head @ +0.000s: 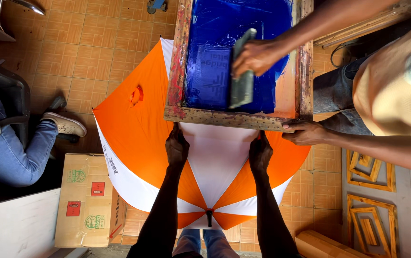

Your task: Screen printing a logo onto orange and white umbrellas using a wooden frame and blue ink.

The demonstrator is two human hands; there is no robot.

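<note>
Both my hands, left (177, 145) and right (260, 152), pressed flat, fingers closed together, gripping nothing, on the white umbrella panel (217, 167) below the wooden screen frame (224, 118).

Brown rectangular cardboard box (87, 200) with red and green square labels, just left of the orange-and-white umbrella (138, 129).

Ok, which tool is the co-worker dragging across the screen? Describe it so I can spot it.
Start at the orange-and-white umbrella. A wooden frame with blue ink rests on it. Inside, under the co-worker's hand, lies the squeegee: a long grey-green blade, the only unblue thing there.
</note>
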